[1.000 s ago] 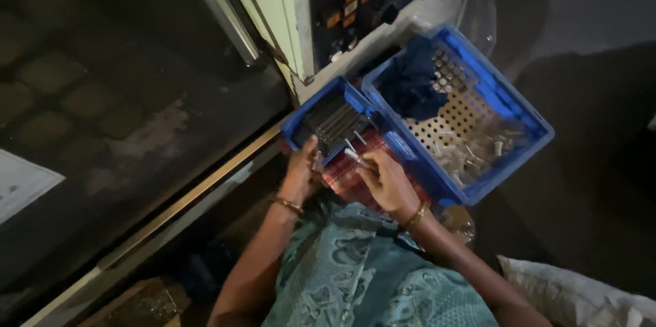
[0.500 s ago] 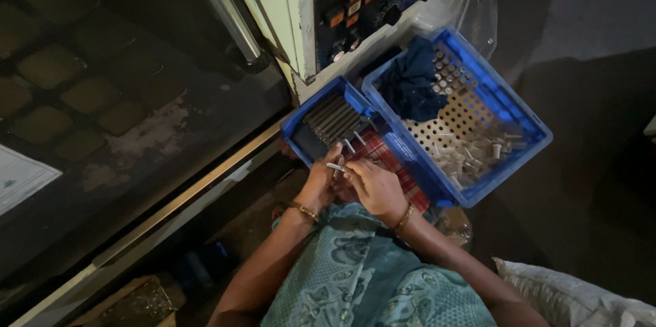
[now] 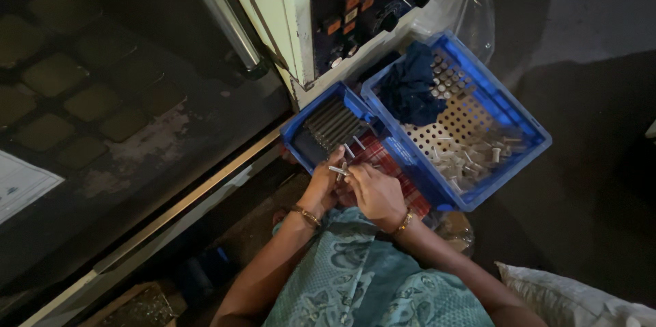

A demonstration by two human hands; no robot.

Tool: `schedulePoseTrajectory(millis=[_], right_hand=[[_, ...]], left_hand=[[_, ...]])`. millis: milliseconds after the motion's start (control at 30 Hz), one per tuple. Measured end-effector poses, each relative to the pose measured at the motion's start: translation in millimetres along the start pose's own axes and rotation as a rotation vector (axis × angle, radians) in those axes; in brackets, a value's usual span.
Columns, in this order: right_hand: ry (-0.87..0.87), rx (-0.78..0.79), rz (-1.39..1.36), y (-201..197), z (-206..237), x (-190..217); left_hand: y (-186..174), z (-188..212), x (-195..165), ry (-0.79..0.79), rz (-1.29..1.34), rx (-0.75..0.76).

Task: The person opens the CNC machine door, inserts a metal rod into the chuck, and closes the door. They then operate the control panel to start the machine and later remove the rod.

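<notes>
My left hand point(image 3: 325, 183) and my right hand point(image 3: 374, 192) meet close together in front of a small blue tray point(image 3: 298, 138). Both pinch short metal pins point(image 3: 339, 170) that stick up between the fingers. The small tray holds a row of dark metal rods point(image 3: 333, 125) lying side by side. A red checked cloth point(image 3: 380, 157) lies under my hands. Each wrist wears a bangle.
A larger blue perforated crate point(image 3: 519, 122) to the right holds several pale metal pins point(image 3: 471, 154) and a dark blue rag point(image 3: 410, 91). Behind the trays stands a cream machine with a dark button panel point(image 3: 355, 12). A white sack point(image 3: 581, 300) lies at lower right.
My hands have drawn back from the small blue tray toward my body and come together, now holding pins between the fingers.
</notes>
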State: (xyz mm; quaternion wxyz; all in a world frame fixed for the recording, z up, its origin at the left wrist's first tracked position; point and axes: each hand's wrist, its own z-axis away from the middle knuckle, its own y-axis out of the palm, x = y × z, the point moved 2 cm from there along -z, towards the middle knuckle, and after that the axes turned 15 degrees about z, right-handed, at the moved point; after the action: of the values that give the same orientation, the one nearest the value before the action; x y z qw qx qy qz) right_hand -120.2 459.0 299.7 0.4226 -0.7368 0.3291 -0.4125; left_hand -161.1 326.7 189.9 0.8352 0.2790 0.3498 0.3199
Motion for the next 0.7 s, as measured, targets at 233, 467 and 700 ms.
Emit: schedulePoseTrajectory(millis=[233, 467, 700], right_hand=[[0.104, 0.231, -0.085, 11.6, 5.2, -12.0], [-0.029, 0.409, -0.745, 40.7, 10.0, -47.3], [0.301, 0.817, -1.119, 53.7, 14.6, -62.4]], left_hand=[[-4.7, -1.0, 0.6, 0.026, -0.024, 0.028], [-7.2, 1.5, -4.0, 0.004, -0.207, 0.067], [-7.7, 2.8, -4.2, -0.021, -0.262, 0.133]])
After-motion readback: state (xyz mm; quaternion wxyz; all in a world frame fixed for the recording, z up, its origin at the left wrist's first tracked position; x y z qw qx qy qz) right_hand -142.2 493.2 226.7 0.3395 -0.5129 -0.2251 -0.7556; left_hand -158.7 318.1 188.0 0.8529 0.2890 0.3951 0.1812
